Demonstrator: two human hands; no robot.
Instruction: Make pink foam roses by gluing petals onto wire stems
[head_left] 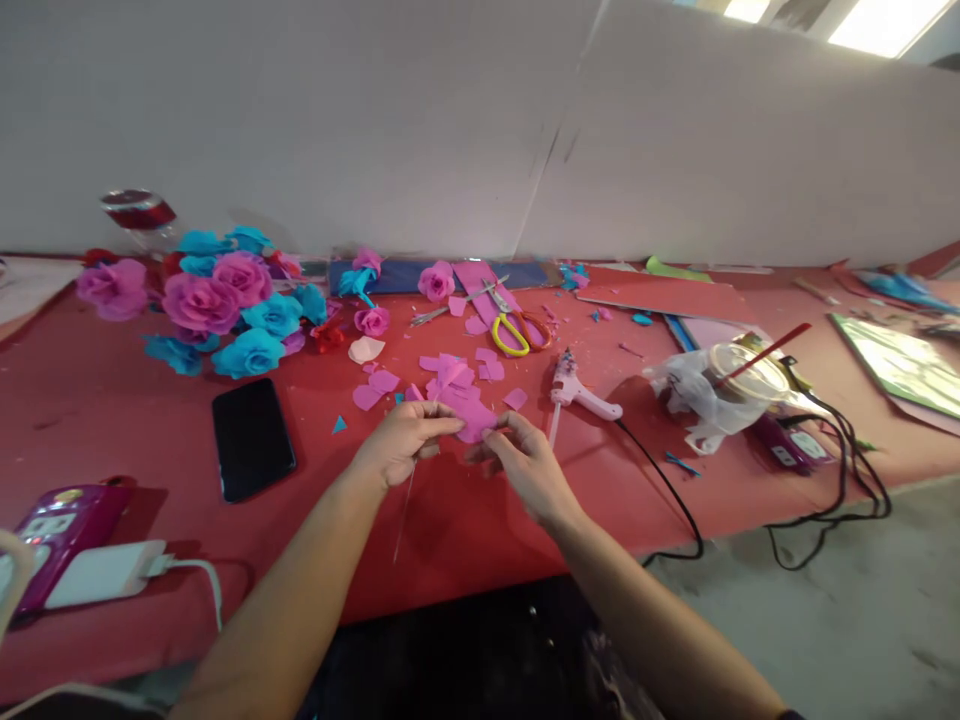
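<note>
Between my two hands is a pink paper petal point(474, 418), held above the red tabletop. My left hand point(405, 437) pinches its left edge with thumb and fingers. On the petal's right edge, my right hand point(523, 458) closes thumb against fingers. A thin wire point(403, 515) hangs down below my left hand; whether the hand grips it I cannot tell. Just beyond the hands lies a heap of cut pink petals point(450, 375), with more pieces scattered about. A pink glue gun point(581, 390) rests to the right of my right hand.
Pink and blue paper roses point(217, 300) cluster at the back left, near a black phone point(253, 440). Scissors with yellow and orange handles point(510, 335) lie farther back. A plastic bag with a cup point(712, 390), cables and a power strip point(791, 445) occupy the right side.
</note>
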